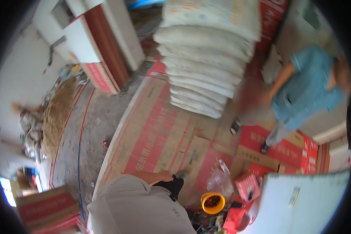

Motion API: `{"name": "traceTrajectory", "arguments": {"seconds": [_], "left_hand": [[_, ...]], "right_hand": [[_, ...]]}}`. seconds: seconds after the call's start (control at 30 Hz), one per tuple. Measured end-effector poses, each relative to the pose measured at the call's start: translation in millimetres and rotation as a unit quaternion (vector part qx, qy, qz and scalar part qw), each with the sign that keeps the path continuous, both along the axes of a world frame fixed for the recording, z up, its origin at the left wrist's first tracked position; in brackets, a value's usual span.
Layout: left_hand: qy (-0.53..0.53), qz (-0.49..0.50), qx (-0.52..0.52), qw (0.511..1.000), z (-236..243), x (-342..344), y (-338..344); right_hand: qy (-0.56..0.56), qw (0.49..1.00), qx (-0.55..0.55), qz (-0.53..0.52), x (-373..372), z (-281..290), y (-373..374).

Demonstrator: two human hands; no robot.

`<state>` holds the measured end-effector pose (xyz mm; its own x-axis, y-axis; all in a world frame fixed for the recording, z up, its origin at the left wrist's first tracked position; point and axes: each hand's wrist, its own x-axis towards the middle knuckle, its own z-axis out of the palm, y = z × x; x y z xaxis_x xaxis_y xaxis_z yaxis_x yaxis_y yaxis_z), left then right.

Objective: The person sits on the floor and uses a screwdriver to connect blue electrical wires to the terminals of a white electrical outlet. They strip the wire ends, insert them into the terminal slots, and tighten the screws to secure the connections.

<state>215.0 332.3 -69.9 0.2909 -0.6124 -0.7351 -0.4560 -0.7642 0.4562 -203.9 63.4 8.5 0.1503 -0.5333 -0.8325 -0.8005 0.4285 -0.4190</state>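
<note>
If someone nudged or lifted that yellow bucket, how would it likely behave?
The yellow bucket probably has some weight, as small reddish things lie inside. Its open top means a hard push might spill them. Its round wall suggests it could roll once tipped.

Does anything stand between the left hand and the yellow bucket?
Yes, in this view: black clothing lies between the left hand and the yellow bucket. The clear plastic bag is off that line. Depth is hard to judge.

A tall stack of white sacks stands left of a person in a blue shirt. A sand heap lies near the wall on the grey floor.
</note>
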Motion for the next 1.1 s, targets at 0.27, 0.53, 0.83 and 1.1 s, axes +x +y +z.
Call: {"name": "traceTrajectory", "arguments": {"seconds": [0.27, 0.53, 0.83, 1.1], "left_hand": [[-0.123, 0.505, -0.080, 0.850, 73.3, 255.3, 68.6], [-0.125, 0.641, 0.000, 0.757, 71.3, 334.6, 231.3], [-0.087, 0.397, 0.254, 0.878, 17.4, 284.6, 325.8], [-0.066, 0.404, 0.184, 0.894, -3.4, 642.9, 435.4]], "right_hand": [[-0.038, 0.995, -0.008, 0.091, 281.7, 56.3, -94.5], [-0.252, 0.799, -0.185, 0.514, 681.3, -17.1, -100.8], [-0.255, 0.626, -0.064, 0.734, 1130.5, 35.3, 160.4], [-0.174, 0.786, -0.072, 0.588, 1360.9, 10.8, 267.9]]}}
